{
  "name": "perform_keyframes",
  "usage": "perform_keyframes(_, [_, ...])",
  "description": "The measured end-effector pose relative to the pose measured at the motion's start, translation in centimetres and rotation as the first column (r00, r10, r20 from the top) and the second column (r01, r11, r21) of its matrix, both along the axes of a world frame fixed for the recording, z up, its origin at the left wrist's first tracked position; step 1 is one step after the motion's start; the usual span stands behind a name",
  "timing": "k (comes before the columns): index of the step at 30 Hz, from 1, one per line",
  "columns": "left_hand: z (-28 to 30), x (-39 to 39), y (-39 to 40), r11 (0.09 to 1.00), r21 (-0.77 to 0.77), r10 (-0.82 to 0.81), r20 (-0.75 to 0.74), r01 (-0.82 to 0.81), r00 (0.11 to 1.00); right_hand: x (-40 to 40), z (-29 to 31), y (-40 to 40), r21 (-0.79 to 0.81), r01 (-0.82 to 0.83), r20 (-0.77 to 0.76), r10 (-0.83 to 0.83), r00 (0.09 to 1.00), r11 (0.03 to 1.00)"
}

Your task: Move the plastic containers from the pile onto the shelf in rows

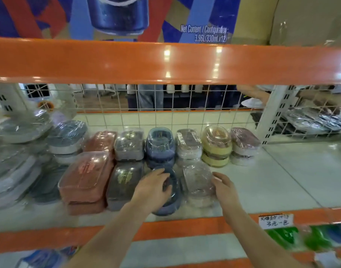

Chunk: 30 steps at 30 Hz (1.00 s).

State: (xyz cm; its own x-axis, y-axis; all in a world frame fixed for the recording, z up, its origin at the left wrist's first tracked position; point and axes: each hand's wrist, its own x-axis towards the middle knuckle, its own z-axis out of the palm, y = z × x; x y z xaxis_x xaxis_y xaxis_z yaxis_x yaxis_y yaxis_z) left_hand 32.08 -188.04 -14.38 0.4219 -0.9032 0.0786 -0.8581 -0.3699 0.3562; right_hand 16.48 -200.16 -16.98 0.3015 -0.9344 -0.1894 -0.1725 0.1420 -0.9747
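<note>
Wrapped plastic containers stand in two rows on the white shelf (272,182). The back row runs from a pink one (101,141) through a grey, a blue (160,145), a clear and a yellow stack (216,146) to a mauve one. In front lie a pink container (84,176), a dark grey container (125,182), a blue container (173,196) and a clear container (197,182). My left hand (153,187) rests on top of the front blue container, fingers bent over it. My right hand (223,188) touches the right side of the clear container with loose fingers.
A loose pile of wrapped grey and white containers (20,151) fills the shelf's left end. A white wire grid (165,105) backs the shelf. An orange beam (165,62) crosses overhead and another runs along the front edge, carrying a handwritten price tag (276,220). A person stands behind the grid.
</note>
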Motion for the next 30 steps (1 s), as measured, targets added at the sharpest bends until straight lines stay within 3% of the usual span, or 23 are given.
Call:
perform_keyframes(11, [0.4, 0.3, -1.7, 0.997, 0.005, 0.077, 0.049, -0.077, 0.996, -0.6, -0.4, 0.1, -0.188, -0.224, -0.214, 0.183, 0.96, 0.956])
perform_keyframes(18, [0.4, 0.5, -1.8, 0.998, 0.004, 0.065, 0.073, -0.065, 0.995, -1.3, 0.2, -0.4, -0.307, -0.409, -0.218, 0.355, 0.909, 0.859])
perform_keyframes(22, [0.3, 0.5, -1.8, 0.998, -0.019, 0.064, 0.083, -0.062, 0.995, -0.9, 0.0, -0.9, -0.369, -0.432, -0.348, 0.308, 0.885, 0.823])
perform_keyframes(30, [0.9, 0.5, -2.9, 0.995, -0.023, 0.094, 0.161, -0.092, 0.982, 0.3, -0.5, -2.1, -0.273, -0.411, -0.422, 0.276, 0.864, 0.87])
